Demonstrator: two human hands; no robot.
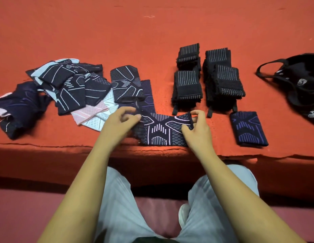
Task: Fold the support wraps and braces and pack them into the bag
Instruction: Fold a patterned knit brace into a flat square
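A dark navy knitted brace with pale pink lines (pixel 161 130) lies near the front edge of the red surface. My left hand (pixel 119 120) pinches its left end and my right hand (pixel 196 127) pinches its right end between thumb and fingers. A heap of unfolded braces (pixel 68 88) in navy, white and pink lies to the left. A folded navy and purple brace (pixel 248 128) sits to the right. Behind it stand folded black striped wraps (pixel 187 83) and another stack of the same wraps (pixel 222 78). The black drawstring bag (pixel 296 81) lies at the far right.
The red cloth-covered surface (pixel 152 28) stretches back with bare room behind the wraps. Its front edge (pixel 65 148) drops off just before my knees in light trousers (pixel 121 199).
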